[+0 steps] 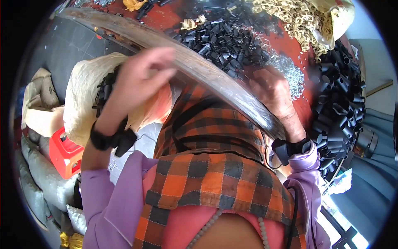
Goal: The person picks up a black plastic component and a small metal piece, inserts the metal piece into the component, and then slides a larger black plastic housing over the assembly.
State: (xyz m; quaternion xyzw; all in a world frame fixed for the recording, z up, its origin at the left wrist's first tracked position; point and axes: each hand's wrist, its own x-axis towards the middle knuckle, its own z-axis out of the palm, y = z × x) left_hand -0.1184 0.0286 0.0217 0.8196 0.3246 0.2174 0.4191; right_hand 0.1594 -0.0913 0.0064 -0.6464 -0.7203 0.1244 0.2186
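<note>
My left hand (146,74) is raised beside the wooden table edge (207,70), above a pale sack (81,89) with black plastic pieces (108,87) in it. It is blurred, but thumb and fingers stand apart, with nothing visible between them. My right hand (271,89) is over the tabletop just beyond the edge, its fingers curled down by the pile of small black plastic parts (226,45). What its fingertips grip is hidden. Right beside it lies a heap of small shiny metal pieces (292,74).
Cream-coloured ring-like parts (304,20) spill from a sack at the far right of the red tabletop (296,43). Black tube-shaped pieces (336,103) are heaped along the right. A red plastic stool (65,151) and filled sacks (43,170) stand on the left.
</note>
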